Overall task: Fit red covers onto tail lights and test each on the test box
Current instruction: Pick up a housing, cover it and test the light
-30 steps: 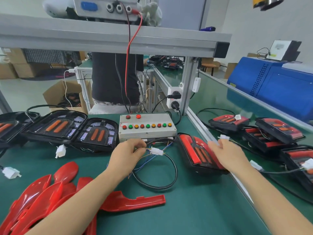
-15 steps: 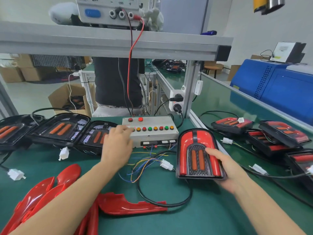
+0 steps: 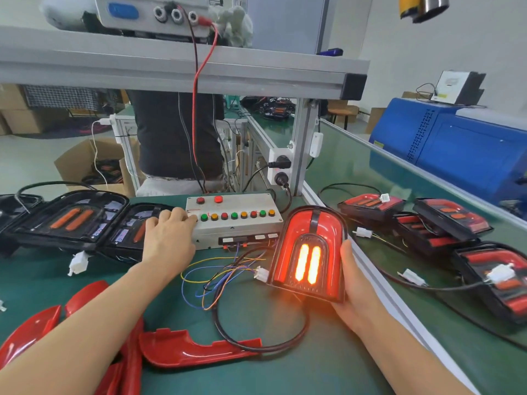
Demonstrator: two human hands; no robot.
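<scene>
While the left hand (image 3: 168, 238) is resting on the near-left corner of the grey rectangular metal test box (image 3: 232, 220), its fingers (image 3: 176, 216) are lying loosely curved and close together over the leftmost button of the row of round red, green and amber push buttons, gripping nothing. The arch-shaped tail light with glossy red plastic cover and black housing (image 3: 309, 252) is lying just right of the box, its long axis running away from the person, two amber bars glowing. The right hand (image 3: 352, 283) is cradling it from below and the right side, fingers curled under the housing. The remaining buttons are lying rightward of the left fingers, so that hand is judged nearer for the next press. Loose red moulded covers (image 3: 196, 349) are lying on the green bench (image 3: 285, 372) nearby.
</scene>
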